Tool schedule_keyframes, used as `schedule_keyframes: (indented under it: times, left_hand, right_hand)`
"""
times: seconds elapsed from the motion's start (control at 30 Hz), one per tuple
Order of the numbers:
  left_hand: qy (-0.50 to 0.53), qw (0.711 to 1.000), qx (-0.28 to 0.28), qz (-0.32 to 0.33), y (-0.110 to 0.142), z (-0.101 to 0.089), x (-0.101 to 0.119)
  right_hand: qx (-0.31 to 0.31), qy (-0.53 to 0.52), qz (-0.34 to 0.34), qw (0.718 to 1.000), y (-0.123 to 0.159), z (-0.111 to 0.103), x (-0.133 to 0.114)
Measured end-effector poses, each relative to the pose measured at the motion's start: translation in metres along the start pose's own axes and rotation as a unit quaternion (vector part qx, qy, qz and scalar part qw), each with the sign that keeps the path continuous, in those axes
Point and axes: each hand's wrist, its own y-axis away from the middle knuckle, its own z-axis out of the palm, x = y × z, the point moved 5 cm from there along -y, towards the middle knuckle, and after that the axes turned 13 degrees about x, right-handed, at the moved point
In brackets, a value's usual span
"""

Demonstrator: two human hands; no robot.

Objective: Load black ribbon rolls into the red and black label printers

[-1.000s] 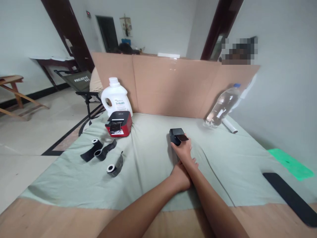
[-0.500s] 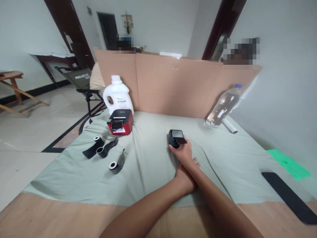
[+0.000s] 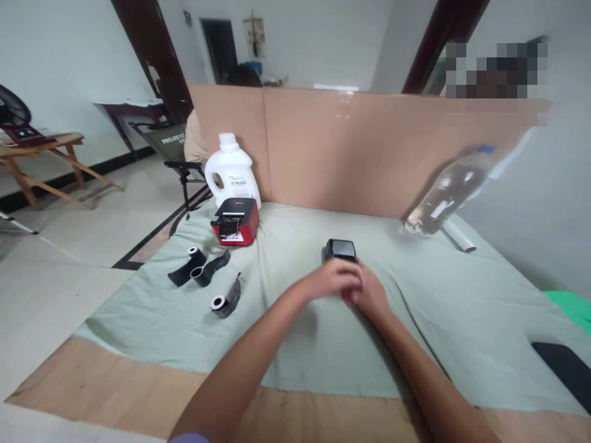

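Observation:
A small black printer (image 3: 341, 247) with a grey window on top sits mid-cloth. My right hand (image 3: 372, 289) is at its near right side, its fingers curled in against it and partly covered. Across the printer's near end reaches my left hand (image 3: 333, 278), smeared by motion, its fingers overlapping the right hand's. What lies between the two hands is hidden. To the left stands a red and black printer (image 3: 237, 223) with a dark strip curling from its front. Several black paper rolls (image 3: 224, 304) lie partly unrolled in front of that printer.
A white jug (image 3: 233, 175) stands behind the red printer, before a cardboard panel (image 3: 332, 154). A clear bottle (image 3: 447, 191) leans at the back right near a white tube (image 3: 459, 237). A black phone-like slab (image 3: 561, 369) lies at the right edge. A person is behind the panel.
My left hand has come up from beneath the right wrist to over the printer's near end. The right hand has shifted slightly right, and the dark strip is no longer visible. The view has turned left.

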Motion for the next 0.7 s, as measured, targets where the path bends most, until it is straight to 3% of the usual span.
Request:
schedule_keyframes:
  times: [0.07,0.1,0.17,0.27,0.37,0.43,0.57,0.7]
  left_hand:
    - [-0.042,0.969,0.236,0.063,-0.005,-0.051,0.0]
    - [-0.086,0.943,0.311,0.083,-0.005,-0.069,-0.005]
    - [-0.186,0.907,0.367,0.093,-0.007,-0.084,-0.024]
    - [-0.291,0.897,0.324,0.075,-0.016,-0.079,-0.059]
    - [-0.31,0.902,0.289,0.086,-0.019,-0.069,-0.077]
    - [-0.287,0.91,0.287,0.085,-0.019,-0.067,-0.082]
    - [-0.238,0.929,0.283,0.018,-0.016,-0.069,-0.086]
    - [-0.309,0.907,0.287,0.009,-0.011,-0.063,-0.082]
  right_hand:
    - [-0.011,0.014,-0.004,1.0,0.002,0.003,-0.002]
    - [-0.013,0.024,-0.009,1.0,0.002,0.003,-0.003]
    - [-0.01,0.044,-0.015,0.999,0.003,0.002,-0.005]
    - [-0.017,0.058,-0.014,0.998,0.002,0.001,-0.007]
    - [-0.027,0.064,-0.008,0.998,0.002,0.001,-0.007]
    - [-0.025,0.064,-0.004,0.998,0.002,0.0,-0.007]
    - [-0.023,0.06,-0.001,0.998,0.003,0.002,-0.007]
    - [0.002,0.071,-0.004,0.997,0.005,0.003,-0.01]
